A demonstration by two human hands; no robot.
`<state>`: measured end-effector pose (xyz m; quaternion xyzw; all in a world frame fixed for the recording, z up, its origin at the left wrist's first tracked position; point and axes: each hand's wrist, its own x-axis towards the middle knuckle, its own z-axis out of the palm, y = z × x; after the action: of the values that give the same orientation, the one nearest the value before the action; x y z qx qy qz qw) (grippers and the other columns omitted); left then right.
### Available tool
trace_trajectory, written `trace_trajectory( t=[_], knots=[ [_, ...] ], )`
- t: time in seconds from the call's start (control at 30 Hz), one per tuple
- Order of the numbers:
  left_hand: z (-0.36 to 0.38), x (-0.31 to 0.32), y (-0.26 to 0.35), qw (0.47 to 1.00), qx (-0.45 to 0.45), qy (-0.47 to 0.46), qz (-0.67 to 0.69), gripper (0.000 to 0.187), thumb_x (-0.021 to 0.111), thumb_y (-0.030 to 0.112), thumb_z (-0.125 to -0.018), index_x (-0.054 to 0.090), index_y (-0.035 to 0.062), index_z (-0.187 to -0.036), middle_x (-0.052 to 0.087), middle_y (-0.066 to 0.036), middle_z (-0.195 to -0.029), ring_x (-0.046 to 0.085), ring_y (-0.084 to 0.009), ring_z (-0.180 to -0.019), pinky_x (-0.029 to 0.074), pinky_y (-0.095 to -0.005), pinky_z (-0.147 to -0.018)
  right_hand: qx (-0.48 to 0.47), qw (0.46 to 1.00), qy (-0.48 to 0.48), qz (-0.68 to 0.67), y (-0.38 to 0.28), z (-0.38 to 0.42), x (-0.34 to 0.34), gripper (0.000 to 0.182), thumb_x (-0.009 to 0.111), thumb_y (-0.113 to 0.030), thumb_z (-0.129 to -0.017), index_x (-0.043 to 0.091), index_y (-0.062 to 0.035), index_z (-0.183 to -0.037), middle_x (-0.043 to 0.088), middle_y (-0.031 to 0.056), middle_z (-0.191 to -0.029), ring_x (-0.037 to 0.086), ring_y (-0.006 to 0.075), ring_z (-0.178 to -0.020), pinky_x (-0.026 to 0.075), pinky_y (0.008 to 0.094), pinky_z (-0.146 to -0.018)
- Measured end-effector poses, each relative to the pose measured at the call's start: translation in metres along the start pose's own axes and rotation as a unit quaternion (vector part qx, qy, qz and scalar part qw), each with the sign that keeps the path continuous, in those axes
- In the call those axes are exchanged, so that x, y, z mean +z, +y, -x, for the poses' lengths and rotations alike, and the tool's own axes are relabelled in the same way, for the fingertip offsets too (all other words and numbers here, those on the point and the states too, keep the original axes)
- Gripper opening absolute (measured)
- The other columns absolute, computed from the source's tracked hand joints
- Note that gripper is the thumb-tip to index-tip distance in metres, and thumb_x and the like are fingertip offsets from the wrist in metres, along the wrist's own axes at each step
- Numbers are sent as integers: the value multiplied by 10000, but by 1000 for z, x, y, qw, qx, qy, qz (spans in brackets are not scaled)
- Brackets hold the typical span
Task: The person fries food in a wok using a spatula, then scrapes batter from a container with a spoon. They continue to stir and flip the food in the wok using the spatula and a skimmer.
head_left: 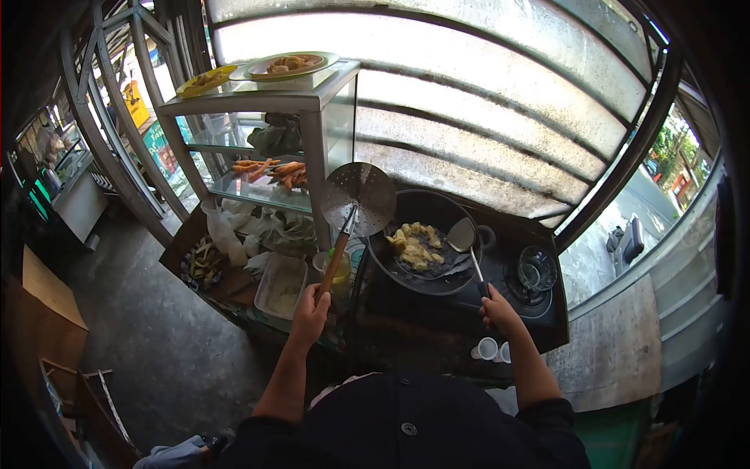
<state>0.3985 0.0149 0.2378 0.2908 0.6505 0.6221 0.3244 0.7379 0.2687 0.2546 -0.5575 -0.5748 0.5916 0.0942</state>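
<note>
**Skimmer and spatula over the black wok**

Skimmer first: a round perforated metal skimmer with a long wooden handle (348,227) runs on a steep diagonal, its disc up and away from the person, tilted over the left rim of the round black wok (426,273), its handle slanting down and left into the left hand (311,309). That hand is wrapped fully around the handle's lower end, fingers closed on it, forearm reaching straight forward from a dark sleeve.

A metal spatula with a thin dark handle (467,246) lies on a shorter diagonal, its blade up and left inside the wok's right side, just beside the pale yellow fried pieces (416,246) heaped at the middle. The right hand (498,311) is closed around the handle's near end, wrist raised, forearm angled in from the right.

The wok sits on a dark stove top (437,328), with a second burner (535,273) to its right and small white cups (492,349) at the near edge. Left of the skimmer stands a glass display case (312,141) with orange fried snacks on a shelf and two plates of food (289,66) on top. No legible writing shows.
</note>
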Motion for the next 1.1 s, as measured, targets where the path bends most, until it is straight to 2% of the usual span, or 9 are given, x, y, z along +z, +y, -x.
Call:
trace_trajectory(
  t=[0.1, 0.13, 0.27, 0.4, 0.5, 0.6, 0.67, 1.03, 1.1],
  knots=[
    [2, -1, 6, 1000, -6, -1, -23, 276, 479, 192, -927, 447, 9, -1131, 478, 17, -770, 404, -23, -548, 350, -185, -481, 66, 984, -75, -147, 2, 5, 21, 581, 436, -158, -916, 170, -198, -1431, 499, 11, -701, 419, 83, -480, 394, 264, -447],
    [1, -2, 5, 1000, -4, -1, -25, 276, 479, 192, -927, 447, 9, -1131, 478, 17, -770, 404, -23, -548, 350, -185, -481, 80, 970, -130, -187, 0, 8, 27, 405, 439, -168, -919, 332, -224, -1306, 493, -6, -726, 390, 47, -489, 359, 223, -460],
    [-2, 0, 7, 1000, 9, -10, -27, 286, 478, 204, -926, 458, 1, -1127, 480, 15, -762, 422, -33, -567, 368, -201, -503, 120, 898, -232, -355, 1, -5, 46, 93, 438, -173, -935, 411, -180, -1024, 474, -4, -747, 358, 17, -461, 318, 163, -399],
    [-2, 2, 9, 999, 13, -18, -30, 297, 478, 209, -926, 463, -2, -1135, 479, 13, -754, 433, -40, -585, 378, -215, -516, 140, 842, -279, -440, 0, -19, 52, 112, 443, -166, -932, 417, -182, -1040, 467, -7, -741, 367, 15, -463, 317, 155, -396],
    [1, 2, 13, 999, 5, -13, -36, 297, 485, 210, -923, 466, 1, -1134, 482, 11, -752, 434, -40, -584, 378, -211, -517, 109, 849, -290, -428, -3, -18, 57, 222, 460, -170, -925, 405, -211, -1136, 459, -10, -737, 332, 13, -449, 322, 192, -417],
    [2, 1, 10, 999, 1, -7, -35, 299, 488, 211, -920, 470, 0, -1131, 488, 8, -750, 439, -41, -587, 380, -208, -521, 63, 915, -209, -338, -18, 3, 62, 339, 447, -162, -928, 369, -204, -1255, 453, -10, -713, 359, 29, -457, 346, 207, -423],
    [2, 0, 6, 999, 1, -3, -35, 300, 489, 211, -919, 472, -1, -1131, 491, 8, -750, 443, -42, -589, 382, -208, -523, -11, 985, -107, -133, -26, 13, 65, 508, 444, -145, -925, 249, -194, -1392, 457, -4, -688, 390, 56, -465, 365, 223, -429],
    [-1, 0, 6, 999, 5, 4, -41, 306, 491, 219, -917, 475, -4, -1126, 496, 8, -746, 446, -47, -589, 386, -214, -533, -69, 993, -92, -34, -11, -3, 9, 645, 475, -123, -907, 130, -156, -1451, 489, 31, -692, 433, 100, -472, 399, 263, -421],
    [0, -1, 8, 999, 6, 5, -47, 307, 492, 220, -918, 474, -5, -1126, 496, 10, -743, 444, -45, -587, 384, -213, -530, -63, 998, -7, -2, -8, -1, 2, 644, 478, -122, -906, 133, -148, -1449, 498, 39, -699, 439, 109, -470, 402, 274, -417]
  ],
)
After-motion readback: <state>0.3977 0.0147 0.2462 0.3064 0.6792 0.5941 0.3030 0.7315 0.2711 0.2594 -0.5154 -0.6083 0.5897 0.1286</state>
